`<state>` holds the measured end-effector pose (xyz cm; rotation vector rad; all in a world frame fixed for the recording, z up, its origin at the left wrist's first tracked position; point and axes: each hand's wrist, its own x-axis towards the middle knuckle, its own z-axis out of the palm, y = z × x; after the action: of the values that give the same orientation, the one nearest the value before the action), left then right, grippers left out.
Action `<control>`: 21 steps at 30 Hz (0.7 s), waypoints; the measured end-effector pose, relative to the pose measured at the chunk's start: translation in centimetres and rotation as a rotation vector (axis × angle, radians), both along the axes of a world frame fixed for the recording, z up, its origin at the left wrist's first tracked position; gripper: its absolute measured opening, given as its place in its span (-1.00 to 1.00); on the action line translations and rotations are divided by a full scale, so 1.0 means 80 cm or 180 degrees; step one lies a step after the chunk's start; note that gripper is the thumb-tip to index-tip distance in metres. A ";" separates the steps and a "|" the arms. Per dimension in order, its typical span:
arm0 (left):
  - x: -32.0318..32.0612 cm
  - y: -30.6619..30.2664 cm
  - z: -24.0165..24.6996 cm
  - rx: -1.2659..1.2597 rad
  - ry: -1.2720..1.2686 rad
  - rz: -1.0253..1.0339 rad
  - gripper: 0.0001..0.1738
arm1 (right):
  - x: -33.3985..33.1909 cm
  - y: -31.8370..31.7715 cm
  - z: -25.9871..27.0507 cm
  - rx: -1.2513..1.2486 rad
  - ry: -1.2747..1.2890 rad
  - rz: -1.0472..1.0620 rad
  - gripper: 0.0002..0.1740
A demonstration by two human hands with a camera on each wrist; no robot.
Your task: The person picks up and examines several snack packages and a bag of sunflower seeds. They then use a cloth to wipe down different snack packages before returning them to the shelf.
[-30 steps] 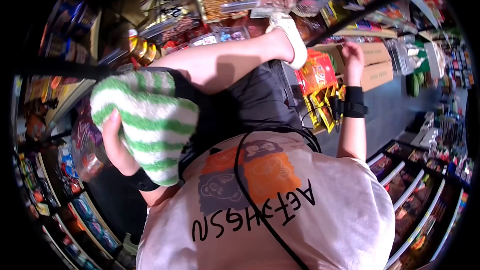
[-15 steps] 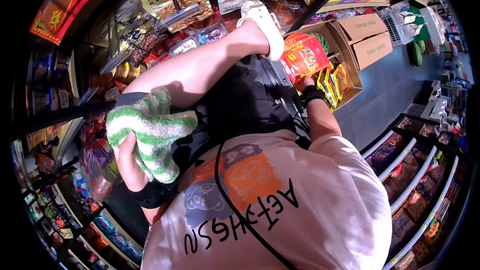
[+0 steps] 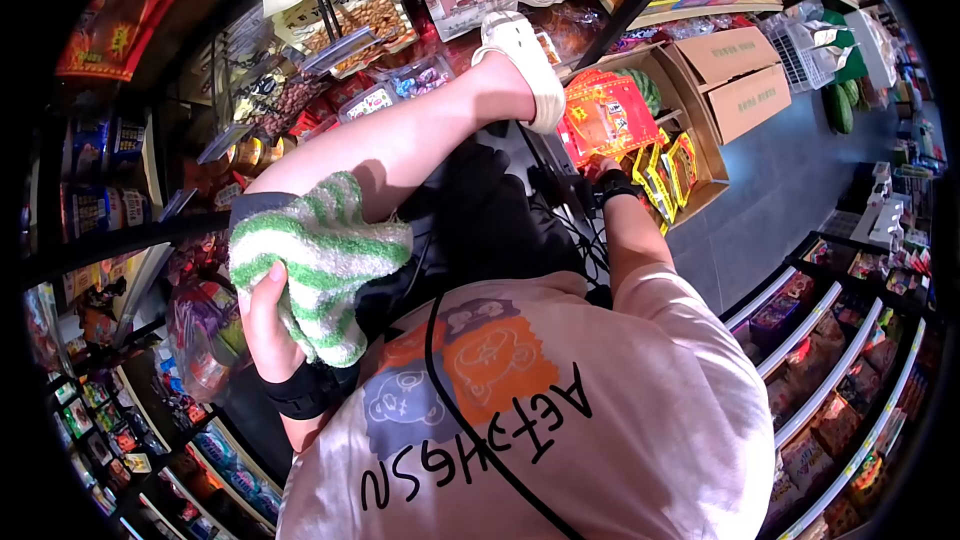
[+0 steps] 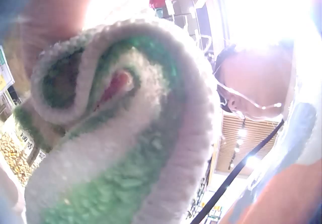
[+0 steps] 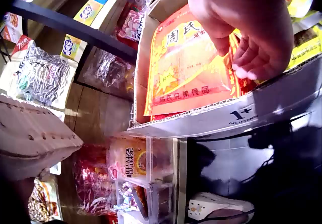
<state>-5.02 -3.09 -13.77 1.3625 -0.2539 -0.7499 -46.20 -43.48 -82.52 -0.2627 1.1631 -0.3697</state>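
My left hand [image 3: 268, 325] grips a fluffy green-and-white striped cloth [image 3: 335, 250], thumb on top, over my lap near the raised knee. In the left wrist view the cloth [image 4: 166, 128] curls in thick folds that cover most of the fingers. My right hand [image 5: 251, 33] reaches into a cardboard box [image 5: 193, 123] and pinches the side edge of a red snack packet [image 5: 186, 68] between thumb and curled fingers. The packet lies flat along the near side of the box. Head view shows the right hand [image 3: 602, 170] at the packet's lower corner.
Yellow snack packets [image 3: 660, 180] and a watermelon [image 3: 640, 90] share the box, whose flap [image 3: 740, 75] folds outward. My shoe [image 3: 525, 65] rests by snack shelves. A black bar [image 3: 640, 5] crosses beside the box. Cables [image 3: 585, 240] hang near my right forearm.
My right hand came down and left from the air beside the box to the red packet, and has stayed there since. My left hand keeps the cloth, which now hangs more crumpled.
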 end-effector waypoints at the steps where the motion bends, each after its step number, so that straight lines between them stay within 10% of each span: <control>1: -0.002 0.001 0.001 0.0011 -0.0025 -0.0016 -0.56 | -0.005 -0.003 -0.014 -0.0050 -0.0092 0.0168 -0.63; 9: -0.012 0.010 0.005 0.0006 0.0018 -0.0027 -0.58 | 0.094 0.061 0.205 -0.0151 0.0776 -0.0762 -0.95; 14: -0.016 0.011 0.008 -0.0097 -0.0049 -0.0016 -0.60 | 0.118 0.064 0.281 -0.2486 0.1432 -0.1457 -0.86; 21: -0.017 0.008 -0.008 -0.0495 0.0340 -0.0250 -0.56 | 0.057 0.086 0.556 -0.2207 0.0380 -0.0974 -0.90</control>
<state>-6.38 -2.47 -14.41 1.1673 -0.2767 -0.8484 -41.67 -36.60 -38.01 -0.7199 1.1617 -1.0404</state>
